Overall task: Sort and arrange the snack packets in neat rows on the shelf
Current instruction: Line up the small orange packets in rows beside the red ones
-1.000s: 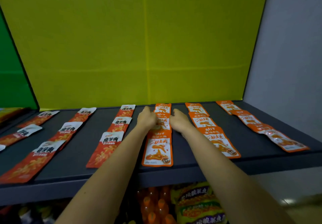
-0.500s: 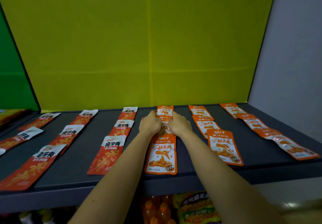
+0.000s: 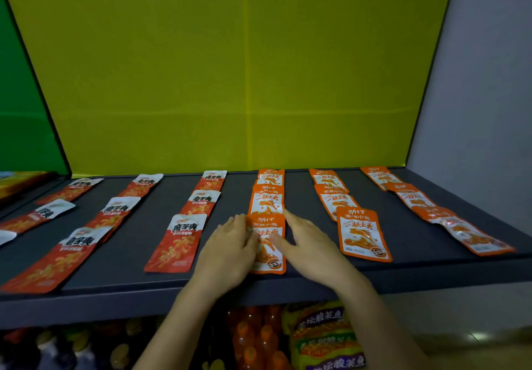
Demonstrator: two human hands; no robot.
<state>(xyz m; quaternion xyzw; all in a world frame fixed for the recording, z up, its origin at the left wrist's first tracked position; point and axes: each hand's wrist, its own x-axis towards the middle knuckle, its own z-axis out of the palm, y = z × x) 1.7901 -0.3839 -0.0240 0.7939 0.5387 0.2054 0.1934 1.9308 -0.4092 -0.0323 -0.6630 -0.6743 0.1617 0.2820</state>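
Flat snack packets lie in rows running front to back on a dark grey shelf. Red-and-white packets fill the left rows; orange-and-white ones fill the right rows. My left hand and my right hand flank the front orange packet of the middle row. Fingers of both hands lie flat on its edges, the right thumb across its face. Behind it, two more orange packets overlap in line. The front packet of the neighbouring row lies slightly askew.
A yellow back panel and a grey side wall close the shelf. The front lip runs across below my wrists. Bottles and yellow noodle packs stand on the shelf beneath. A red-and-white packet lies just left of my left hand.
Both hands have slid from the middle of the orange row toward the front edge, onto the front packet. The view has moved closer to the shelf.
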